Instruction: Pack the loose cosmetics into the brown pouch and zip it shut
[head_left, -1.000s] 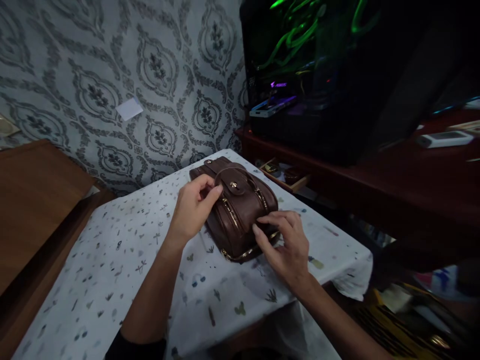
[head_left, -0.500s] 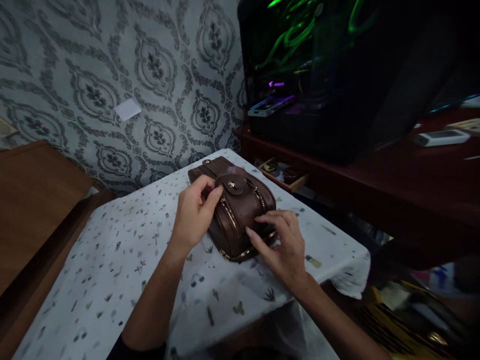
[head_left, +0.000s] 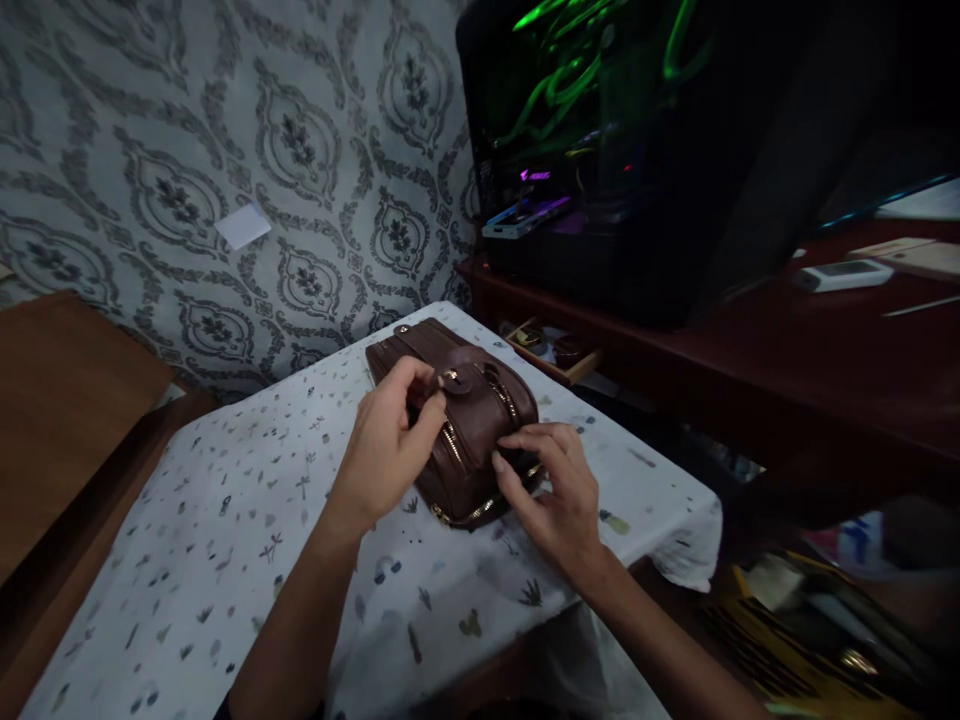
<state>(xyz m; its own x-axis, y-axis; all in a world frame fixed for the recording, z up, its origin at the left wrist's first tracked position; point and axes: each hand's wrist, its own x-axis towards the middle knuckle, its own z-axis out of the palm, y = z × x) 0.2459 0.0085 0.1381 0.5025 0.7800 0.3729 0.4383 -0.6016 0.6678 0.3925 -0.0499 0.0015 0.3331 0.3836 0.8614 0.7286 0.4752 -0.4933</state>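
A brown leather handbag with gold zippers and a gold turn clasp lies on the cloth-covered table. My left hand is over its left side, thumb and forefinger pinched together beside the clasp tab, near the upper end of the left zipper. Whatever sits between those fingertips is too small to make out. At the bag's near right end, my right hand grips the leather between thumb and fingers, just above the bottom zipper.
A white patterned tablecloth covers the table. To the right stands a dark red desk bearing a black computer case. Below it a small open drawer holds round items. A yellow bag is at lower right, and a brown wooden panel at left.
My left fingertips have drawn closer together and shifted slightly over the clasp tab. My right hand keeps its hold on the bag. The whole view has shifted a little.
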